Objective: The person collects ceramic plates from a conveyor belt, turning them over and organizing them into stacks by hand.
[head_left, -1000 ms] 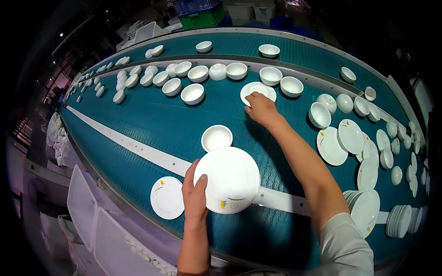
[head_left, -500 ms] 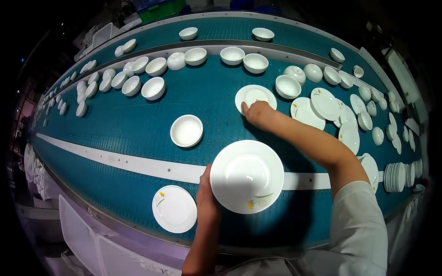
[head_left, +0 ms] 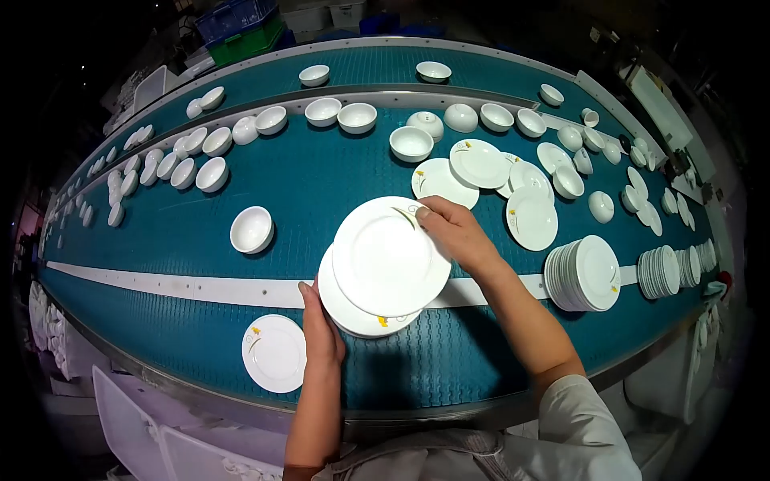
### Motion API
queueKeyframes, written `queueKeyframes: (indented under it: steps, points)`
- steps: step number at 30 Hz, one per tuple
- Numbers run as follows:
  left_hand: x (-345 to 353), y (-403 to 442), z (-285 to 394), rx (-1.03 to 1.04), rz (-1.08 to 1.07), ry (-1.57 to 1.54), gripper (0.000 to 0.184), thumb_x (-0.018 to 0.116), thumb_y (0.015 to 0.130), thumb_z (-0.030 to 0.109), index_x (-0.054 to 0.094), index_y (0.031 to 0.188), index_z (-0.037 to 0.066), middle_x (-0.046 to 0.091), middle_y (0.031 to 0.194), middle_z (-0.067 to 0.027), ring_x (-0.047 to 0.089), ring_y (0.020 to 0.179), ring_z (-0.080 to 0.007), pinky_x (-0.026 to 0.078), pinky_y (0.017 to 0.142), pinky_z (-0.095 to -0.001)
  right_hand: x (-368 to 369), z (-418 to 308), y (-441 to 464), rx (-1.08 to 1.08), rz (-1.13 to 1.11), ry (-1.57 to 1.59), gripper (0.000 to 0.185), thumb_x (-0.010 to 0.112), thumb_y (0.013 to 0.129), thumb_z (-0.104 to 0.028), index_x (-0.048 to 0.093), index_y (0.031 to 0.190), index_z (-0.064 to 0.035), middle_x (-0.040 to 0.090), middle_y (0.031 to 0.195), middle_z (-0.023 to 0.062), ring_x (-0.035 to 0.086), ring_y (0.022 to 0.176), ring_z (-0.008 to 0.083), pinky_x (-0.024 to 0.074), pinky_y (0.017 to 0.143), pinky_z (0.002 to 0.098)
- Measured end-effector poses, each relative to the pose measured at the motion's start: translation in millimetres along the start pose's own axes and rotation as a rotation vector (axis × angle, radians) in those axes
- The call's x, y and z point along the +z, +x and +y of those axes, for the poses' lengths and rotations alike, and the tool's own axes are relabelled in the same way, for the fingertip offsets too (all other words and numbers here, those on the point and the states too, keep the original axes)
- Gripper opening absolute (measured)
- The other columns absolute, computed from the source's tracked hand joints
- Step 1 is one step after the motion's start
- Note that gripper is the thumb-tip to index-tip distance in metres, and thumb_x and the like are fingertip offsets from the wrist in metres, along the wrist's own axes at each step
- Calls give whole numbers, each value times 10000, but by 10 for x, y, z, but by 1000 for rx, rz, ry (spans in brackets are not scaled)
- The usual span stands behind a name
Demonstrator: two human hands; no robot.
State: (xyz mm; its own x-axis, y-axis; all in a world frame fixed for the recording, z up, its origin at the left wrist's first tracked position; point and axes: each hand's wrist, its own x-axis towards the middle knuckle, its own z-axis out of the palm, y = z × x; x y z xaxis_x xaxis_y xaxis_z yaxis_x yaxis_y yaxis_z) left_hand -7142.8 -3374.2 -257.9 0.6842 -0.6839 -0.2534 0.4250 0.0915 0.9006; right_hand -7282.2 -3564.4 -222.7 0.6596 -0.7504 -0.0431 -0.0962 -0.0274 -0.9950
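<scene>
My right hand (head_left: 457, 231) grips the upper right edge of a white plate (head_left: 389, 260) with a green and yellow design. That plate overlaps a second white plate (head_left: 341, 309), held at its left edge by my left hand (head_left: 322, 325). Both plates are above the green conveyor belt; whether their faces touch cannot be told. Left of them on the belt stands a white bowl (head_left: 252, 230). A single plate (head_left: 273, 353) with a yellow flower lies near my left forearm. Beyond my right hand lies a loose plate (head_left: 443, 183) among other overlapping plates.
Stacked plates (head_left: 589, 274) stand on the right, with further stacks (head_left: 659, 272) beyond. Several bowls (head_left: 357, 119) line the metal divider. A white strip (head_left: 184, 287) runs along the belt. White bins (head_left: 136, 433) stand below the near edge; a green crate (head_left: 245, 44) is at the back.
My right hand has picked up the plate it was touching on the belt and brought it over the one in my left hand. Objects on the belt appear farther left in view.
</scene>
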Motion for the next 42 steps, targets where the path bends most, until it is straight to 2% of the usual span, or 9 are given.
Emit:
queueKeyframes:
  steps: [6, 8, 10, 13, 20, 26, 36, 39, 42]
  points:
    - [209, 8, -266, -112, -101, -246, 615, 239, 983, 494, 488, 1232, -10, 602, 1141, -138, 598, 1040, -211, 486, 895, -301, -21, 1192, -260, 227, 168, 640, 593, 365, 965, -464, 485, 1260, 36, 548, 1243, 138, 529, 1135, 229, 380, 998, 322]
    - [264, 30, -491, 55, -127, -215, 616, 274, 977, 499, 488, 1223, -24, 614, 1109, -135, 609, 1007, -195, 504, 852, -286, 291, 1217, -527, 307, 179, 797, 562, 358, 976, -431, 450, 1289, 26, 525, 1273, 155, 510, 1170, 243, 384, 1011, 342]
    - [242, 65, -615, -34, -87, -228, 658, 311, 962, 527, 464, 1255, -43, 585, 1160, -141, 568, 1075, -193, 462, 909, -293, 396, 1271, -634, 263, 301, 911, 495, 394, 974, -354, 440, 1294, 21, 526, 1270, 162, 541, 1139, 246, 454, 954, 360]
    - [404, 29, -528, 15, 40, -128, 740, 353, 939, 563, 390, 1329, -64, 497, 1277, -169, 462, 1196, -223, 336, 1021, -302, 421, 1015, -696, 191, 318, 910, 419, 455, 940, -228, 444, 1295, -6, 555, 1233, 149, 616, 1020, 247, 541, 836, 339]
    - [-23, 442, -257, 124, 99, -51, 479, 409, 980, 374, 471, 1253, -16, 582, 1132, -121, 566, 1021, -171, 454, 887, -286, 896, 1107, -289, 237, 272, 925, 411, 445, 951, -237, 431, 1307, -33, 543, 1252, 135, 592, 1068, 231, 537, 849, 341]
    - [-932, 840, 184, 179, 204, -145, 446, 515, 938, 347, 546, 1219, 1, 579, 1159, -85, 516, 1051, -149, 397, 918, -256, 1903, 809, 77, 156, 71, 869, 415, 453, 953, -252, 422, 1315, -51, 523, 1274, 131, 570, 1105, 223, 532, 865, 340]
    - [-2847, 1103, 1594, 206, 333, -229, 429, 418, 969, 342, 574, 1129, -24, 613, 1065, -113, 586, 952, -185, 459, 860, -315, 4188, 103, 541, 235, -56, 926, 408, 458, 952, -177, 403, 1323, -17, 512, 1286, 141, 563, 1112, 219, 503, 891, 327]
    - [-3213, 1106, 1879, 305, 336, 3, 340, 426, 950, 193, 514, 1200, -21, 607, 1106, -151, 619, 947, -241, 510, 819, -339, 4589, 61, 704, 241, -98, 743, 398, 357, 993, -250, 457, 1273, 15, 536, 1223, 127, 483, 1153, 184, 387, 967, 301]
    - [-3252, 1090, 2049, 215, 274, -257, 444, 432, 951, 233, 409, 1322, -9, 523, 1266, -175, 570, 1095, -281, 503, 911, -393, 4883, 313, 805, -15, -102, 567, 428, 308, 1004, -250, 434, 1278, 54, 473, 1269, 243, 430, 1221, 336, 304, 1049, 368]
